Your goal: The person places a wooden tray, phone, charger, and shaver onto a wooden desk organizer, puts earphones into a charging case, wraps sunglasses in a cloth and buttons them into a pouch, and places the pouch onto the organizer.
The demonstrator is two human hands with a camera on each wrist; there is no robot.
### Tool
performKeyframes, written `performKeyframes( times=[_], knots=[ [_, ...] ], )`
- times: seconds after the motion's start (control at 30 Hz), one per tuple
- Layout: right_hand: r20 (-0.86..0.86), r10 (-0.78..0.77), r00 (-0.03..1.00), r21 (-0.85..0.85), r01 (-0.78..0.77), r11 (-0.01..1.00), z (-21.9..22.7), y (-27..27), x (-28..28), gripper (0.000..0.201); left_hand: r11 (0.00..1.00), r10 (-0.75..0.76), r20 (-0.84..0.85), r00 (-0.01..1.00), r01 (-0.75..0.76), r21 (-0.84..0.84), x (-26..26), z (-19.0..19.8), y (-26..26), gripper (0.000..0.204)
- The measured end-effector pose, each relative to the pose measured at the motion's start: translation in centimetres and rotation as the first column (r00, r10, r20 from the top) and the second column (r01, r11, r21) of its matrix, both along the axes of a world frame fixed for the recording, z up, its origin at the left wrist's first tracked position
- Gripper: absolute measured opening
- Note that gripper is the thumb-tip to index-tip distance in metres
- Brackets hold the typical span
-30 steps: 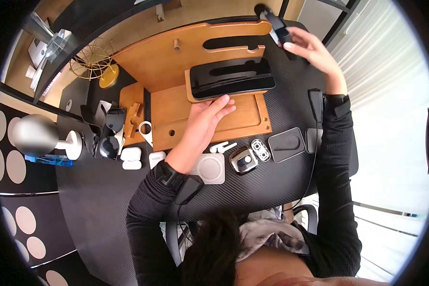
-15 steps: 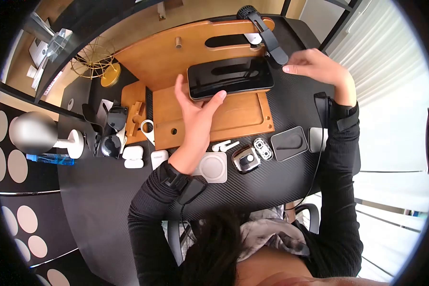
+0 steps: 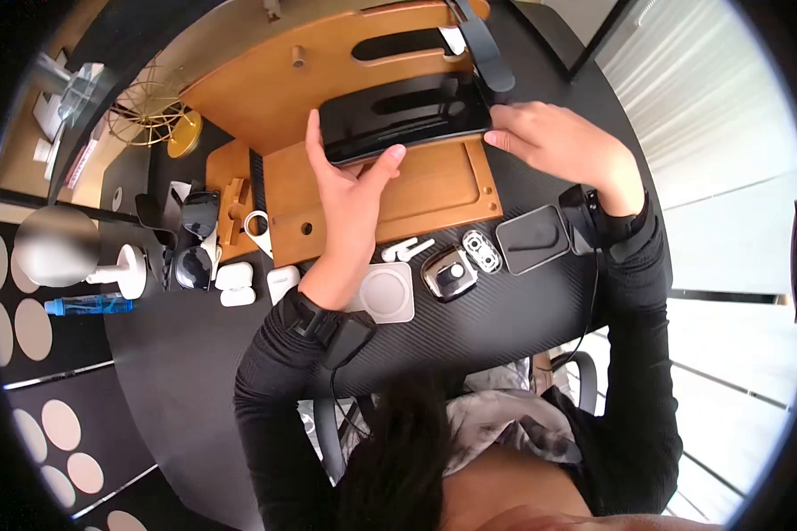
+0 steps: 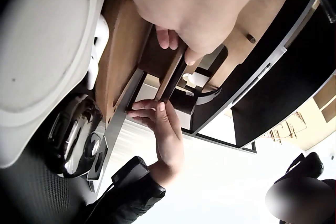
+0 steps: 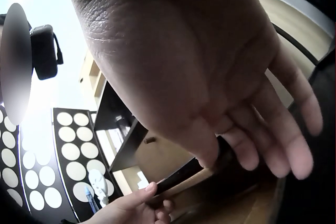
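Note:
A black glossy slab (image 3: 407,115), like a phone or small tablet, leans in the wooden desk organizer (image 3: 283,97). At its left end my left hand (image 3: 350,190) holds it, index finger up the side and thumb along the front edge. The right hand (image 3: 562,146) pinches its right end between thumb and fingers, with the slab (image 5: 181,174) running out from them in the right wrist view. Just above the right fingertips, a black strap (image 3: 483,53) with a white round part hangs over the organizer's arm, like a watch.
Along the organizer's front stand white earbuds (image 3: 407,250), a chrome-and-black case (image 3: 449,273), a grey dish (image 3: 533,239) and a white round-topped box (image 3: 387,294). Sunglasses (image 3: 195,265) and a white earbud case (image 3: 236,283) lie left. A gold wire ornament (image 3: 150,111) stands behind.
The right hand let go of the black strap, now on the arm, and came down to the slab's right end. My left hand opened wider and took the slab's left end. The head view shifted.

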State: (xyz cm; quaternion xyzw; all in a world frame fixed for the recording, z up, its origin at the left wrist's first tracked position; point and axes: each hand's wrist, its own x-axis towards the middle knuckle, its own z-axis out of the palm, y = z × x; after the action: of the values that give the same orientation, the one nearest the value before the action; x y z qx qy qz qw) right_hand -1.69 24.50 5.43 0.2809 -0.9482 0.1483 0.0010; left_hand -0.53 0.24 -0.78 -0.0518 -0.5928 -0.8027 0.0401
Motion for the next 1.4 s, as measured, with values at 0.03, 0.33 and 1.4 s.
performKeyframes(
  times=[0.03, 0.33, 1.4],
  knots=[
    [0.062, -0.012, 0.998, 0.003, 0.012, 1.0, 1.0, 0.2, 0.6, 0.038, 1.0, 0.006, -0.009, 1.0, -0.006, -0.001, 0.0, 0.0, 0.0, 0.094],
    [0.328, -0.141, 0.934, 0.146, 0.098, 0.984, 1.3, 7.0, 9.0, 0.08, 0.998, 0.009, 0.012, 1.0, -0.01, 0.061, 0.1, 0.3, 0.0, 0.095],
    [-0.077, 0.166, 0.983, -0.236, -0.179, 0.955, -0.6, -0.2, 7.3, 0.051, 0.178, -0.702, -0.199, 0.684, -0.101, -0.979, 9.3, 0.8, -3.5, 0.059]
  ],
)
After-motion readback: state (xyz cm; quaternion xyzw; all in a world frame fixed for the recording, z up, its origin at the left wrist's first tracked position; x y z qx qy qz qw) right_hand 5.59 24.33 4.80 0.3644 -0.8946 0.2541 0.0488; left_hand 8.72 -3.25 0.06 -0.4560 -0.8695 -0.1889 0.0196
